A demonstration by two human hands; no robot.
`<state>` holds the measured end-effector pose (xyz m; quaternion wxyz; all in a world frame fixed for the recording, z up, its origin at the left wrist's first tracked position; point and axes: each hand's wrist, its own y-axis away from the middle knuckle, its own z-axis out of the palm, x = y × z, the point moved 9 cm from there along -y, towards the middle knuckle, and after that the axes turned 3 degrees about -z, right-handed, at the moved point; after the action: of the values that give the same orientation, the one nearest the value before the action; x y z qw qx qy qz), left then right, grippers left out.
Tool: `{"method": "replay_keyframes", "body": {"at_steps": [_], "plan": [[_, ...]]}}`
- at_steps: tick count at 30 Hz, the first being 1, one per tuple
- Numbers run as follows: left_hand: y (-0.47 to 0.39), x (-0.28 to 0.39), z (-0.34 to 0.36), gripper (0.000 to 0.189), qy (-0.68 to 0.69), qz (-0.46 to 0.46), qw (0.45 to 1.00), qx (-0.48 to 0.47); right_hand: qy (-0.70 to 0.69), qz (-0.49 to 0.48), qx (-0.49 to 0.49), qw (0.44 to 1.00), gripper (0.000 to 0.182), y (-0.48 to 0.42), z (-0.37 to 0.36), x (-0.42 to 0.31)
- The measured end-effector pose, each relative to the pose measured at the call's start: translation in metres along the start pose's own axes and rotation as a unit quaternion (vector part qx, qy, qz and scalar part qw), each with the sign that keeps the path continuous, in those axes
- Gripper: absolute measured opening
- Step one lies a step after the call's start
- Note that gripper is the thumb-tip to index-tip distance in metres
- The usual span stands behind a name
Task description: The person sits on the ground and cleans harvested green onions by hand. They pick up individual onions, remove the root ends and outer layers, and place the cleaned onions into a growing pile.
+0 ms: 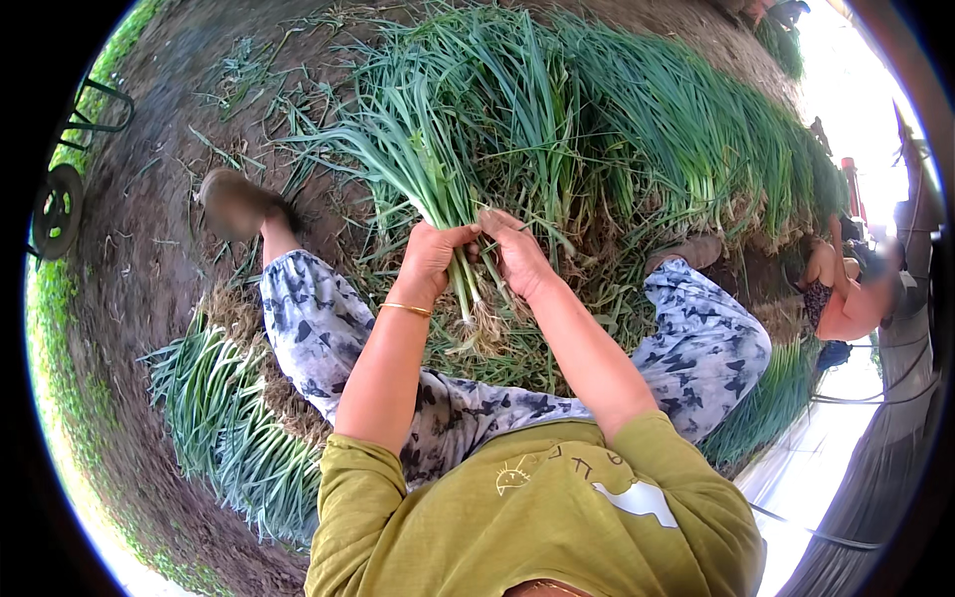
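My left hand, with a bangle at its wrist, grips a small bunch of green onions around the stems. The leaves fan up and to the left, while the pale stems and stringy roots hang below the fist. Close on the right, my right hand pinches stalks at the bunch's side between thumb and fingers; some leaves and a stem with roots run beneath it. Beyond both hands lies a large heap of green onions, leaves pointing away from me.
Bundled green onions lie beside my leg at lower left. Loose leaves and trimmings cover the soil between my legs. Another person sits at the far right near more onions. A wheel and metal frame stand at far left.
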<state>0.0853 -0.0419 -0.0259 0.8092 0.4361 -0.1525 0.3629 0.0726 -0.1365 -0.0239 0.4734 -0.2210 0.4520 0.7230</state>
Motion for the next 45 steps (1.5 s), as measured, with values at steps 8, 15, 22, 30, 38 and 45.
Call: {"method": "replay_keyframes", "body": {"at_steps": [8,15,22,30,38,45], "plan": [[-0.011,0.002,-0.026,0.008,0.064,0.028,0.995,0.074,-0.052,-0.175,0.156,0.971,0.02,0.022,-0.019,-0.017],[-0.013,0.021,-0.036,0.015,0.061,0.037,0.996,0.06,-0.018,-0.074,0.087,0.993,0.025,0.09,-0.061,-0.024],[-0.007,0.02,-0.021,0.013,0.03,0.02,0.999,0.027,0.594,-0.012,-0.039,0.804,0.06,0.112,-0.064,-0.022],[0.001,-0.001,-0.008,0.018,-0.014,0.001,1.0,0.004,0.343,-0.127,0.065,0.929,0.017,0.031,0.011,-0.038],[-0.002,0.01,-0.026,0.01,-0.014,0.032,0.998,0.06,0.109,-0.118,0.125,0.979,0.009,0.047,-0.026,-0.027],[-0.002,0.009,-0.017,0.018,0.068,-0.006,0.998,0.014,-0.06,-0.075,0.281,0.955,0.005,0.081,-0.107,-0.031]]}}
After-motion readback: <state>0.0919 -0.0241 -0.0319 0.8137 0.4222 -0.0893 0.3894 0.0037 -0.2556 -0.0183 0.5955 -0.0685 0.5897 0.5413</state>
